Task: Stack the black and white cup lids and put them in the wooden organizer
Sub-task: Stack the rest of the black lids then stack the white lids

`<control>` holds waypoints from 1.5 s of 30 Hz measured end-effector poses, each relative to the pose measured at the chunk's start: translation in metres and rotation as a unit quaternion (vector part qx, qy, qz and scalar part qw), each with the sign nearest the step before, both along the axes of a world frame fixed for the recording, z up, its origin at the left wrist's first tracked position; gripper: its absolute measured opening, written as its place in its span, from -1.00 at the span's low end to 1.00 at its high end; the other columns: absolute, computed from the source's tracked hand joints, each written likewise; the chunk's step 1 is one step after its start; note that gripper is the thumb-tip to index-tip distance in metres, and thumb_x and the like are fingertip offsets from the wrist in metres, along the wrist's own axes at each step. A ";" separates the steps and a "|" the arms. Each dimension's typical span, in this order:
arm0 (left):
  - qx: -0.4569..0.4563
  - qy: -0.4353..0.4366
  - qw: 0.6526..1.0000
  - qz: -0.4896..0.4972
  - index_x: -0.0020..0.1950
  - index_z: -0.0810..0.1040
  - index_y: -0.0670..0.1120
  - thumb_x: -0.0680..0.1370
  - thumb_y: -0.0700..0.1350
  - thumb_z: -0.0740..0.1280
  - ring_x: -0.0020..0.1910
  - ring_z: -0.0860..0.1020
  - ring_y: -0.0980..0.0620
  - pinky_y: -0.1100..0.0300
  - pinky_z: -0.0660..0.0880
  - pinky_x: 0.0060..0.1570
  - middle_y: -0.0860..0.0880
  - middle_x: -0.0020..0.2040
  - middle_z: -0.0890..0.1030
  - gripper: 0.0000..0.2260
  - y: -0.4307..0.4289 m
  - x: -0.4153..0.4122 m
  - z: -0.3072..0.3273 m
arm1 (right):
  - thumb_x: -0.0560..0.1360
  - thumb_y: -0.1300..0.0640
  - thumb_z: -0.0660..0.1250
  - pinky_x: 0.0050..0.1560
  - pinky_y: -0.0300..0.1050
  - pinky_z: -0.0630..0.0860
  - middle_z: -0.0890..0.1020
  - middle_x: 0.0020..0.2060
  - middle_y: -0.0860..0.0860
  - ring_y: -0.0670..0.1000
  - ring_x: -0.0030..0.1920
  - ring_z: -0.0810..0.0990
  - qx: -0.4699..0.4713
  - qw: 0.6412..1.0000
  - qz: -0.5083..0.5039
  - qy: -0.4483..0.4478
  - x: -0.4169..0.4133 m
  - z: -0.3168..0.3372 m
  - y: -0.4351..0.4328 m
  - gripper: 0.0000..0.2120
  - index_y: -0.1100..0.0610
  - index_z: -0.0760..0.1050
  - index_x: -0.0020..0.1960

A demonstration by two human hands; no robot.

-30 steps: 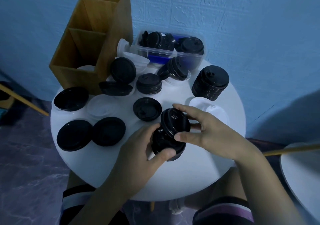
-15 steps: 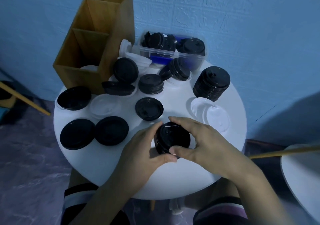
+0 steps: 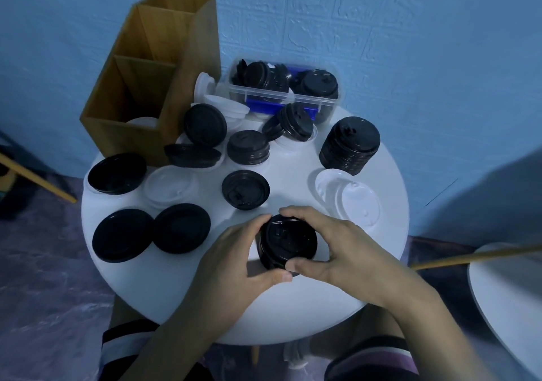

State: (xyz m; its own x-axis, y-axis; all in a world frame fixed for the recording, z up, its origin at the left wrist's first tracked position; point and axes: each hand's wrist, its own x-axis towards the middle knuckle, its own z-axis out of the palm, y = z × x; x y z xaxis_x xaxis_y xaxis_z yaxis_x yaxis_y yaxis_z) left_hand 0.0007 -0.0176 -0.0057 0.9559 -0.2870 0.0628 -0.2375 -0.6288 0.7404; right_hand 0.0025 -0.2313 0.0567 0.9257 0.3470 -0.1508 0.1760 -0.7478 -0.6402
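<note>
A small stack of black cup lids (image 3: pixel 287 241) stands on the round white table (image 3: pixel 164 289) near its front. My left hand (image 3: pixel 234 266) grips the stack from the left, and my right hand (image 3: pixel 337 251) grips it from the right, thumb in front. More black lids lie scattered: a tall stack (image 3: pixel 350 146), a short stack (image 3: pixel 248 148), a single lid (image 3: pixel 245 190), and flat ones (image 3: pixel 123 235) at the left. White lids (image 3: pixel 352 198) lie at the right. The wooden organizer (image 3: pixel 152 81) stands at the back left with a white lid (image 3: pixel 142 121) in its front compartment.
A clear plastic box (image 3: pixel 286 88) holding black lids sits at the back against the blue wall. More white lids (image 3: pixel 170 187) lie among the black ones. Another white table's edge (image 3: pixel 504 292) shows at the right, with a wooden rod (image 3: pixel 475 256) beside it.
The tilted top lid held by my right hand has come down flat onto the stack. Both hands now close around the stack on the table.
</note>
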 end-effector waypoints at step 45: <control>-0.002 -0.026 0.999 -0.023 0.51 0.28 0.26 0.46 0.29 0.29 0.32 0.38 0.35 0.41 0.32 0.21 0.43 0.26 0.44 -0.38 0.017 -0.008 0.005 | 0.49 -0.29 0.38 0.34 -0.11 0.50 0.66 0.19 -0.22 -0.19 0.21 0.61 0.170 0.984 0.006 0.060 0.020 -0.019 -0.008 -0.55 -0.36 0.44 0.36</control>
State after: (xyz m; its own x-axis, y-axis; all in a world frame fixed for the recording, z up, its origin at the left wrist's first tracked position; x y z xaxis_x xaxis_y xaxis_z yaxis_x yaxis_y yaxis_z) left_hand -0.0076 -0.0005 -0.0003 0.9371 -0.3303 0.1131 -0.3042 -0.6133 0.7290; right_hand 0.0228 -0.2397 0.0381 0.9039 0.4067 -0.1320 0.0909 -0.4845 -0.8700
